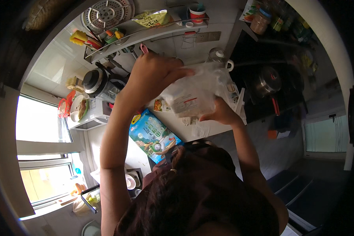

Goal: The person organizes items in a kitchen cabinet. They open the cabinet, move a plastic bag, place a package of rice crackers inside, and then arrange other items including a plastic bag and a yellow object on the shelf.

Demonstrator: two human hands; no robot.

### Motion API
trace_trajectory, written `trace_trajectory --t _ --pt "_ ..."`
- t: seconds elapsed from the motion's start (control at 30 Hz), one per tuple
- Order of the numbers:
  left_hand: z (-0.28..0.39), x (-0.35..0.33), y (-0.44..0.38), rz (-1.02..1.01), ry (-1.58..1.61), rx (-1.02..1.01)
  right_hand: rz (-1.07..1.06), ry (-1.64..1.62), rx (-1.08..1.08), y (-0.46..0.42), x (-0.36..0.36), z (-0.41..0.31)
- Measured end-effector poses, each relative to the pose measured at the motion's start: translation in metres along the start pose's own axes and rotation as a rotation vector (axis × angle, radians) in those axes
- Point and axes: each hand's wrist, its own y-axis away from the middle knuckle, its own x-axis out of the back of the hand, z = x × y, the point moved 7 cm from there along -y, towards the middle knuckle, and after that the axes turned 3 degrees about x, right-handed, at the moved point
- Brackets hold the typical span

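Observation:
Above the counter, a clear plastic bag [211, 78] surrounds a pale block-shaped package [185, 103] bearing small print and a red line. My right hand [224, 113] grips its lower right side, the thumb under the near edge. At the upper left, my left hand [156, 73] is curled, its blurred fingertips pinching the plastic. Its palm side is hidden from me. Below the left forearm lies a blue printed rice bag [153, 135] at the counter's front edge. A small food packet [162, 105] and a crumpled piece of clear plastic [201, 129] rest under the held bag.
A blender [96, 82] stands at the left beside a white appliance [97, 113] carrying dishes. Behind my hands runs a wall shelf [153, 34]. At the right, a lidded pot [268, 81] with a red handle sits on the dark stove. A glass kettle [217, 56] stands at the back.

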Motion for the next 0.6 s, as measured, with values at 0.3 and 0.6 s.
trace_trajectory --t 0.3,0.6 --pt "-0.027 0.067 -0.001 0.627 0.291 0.108 0.379 -0.445 -0.124 -0.055 0.047 -0.047" --pt "-0.021 -0.06 0.042 0.139 0.97 0.314 0.47 -0.612 -0.114 -0.078 0.056 -0.073"
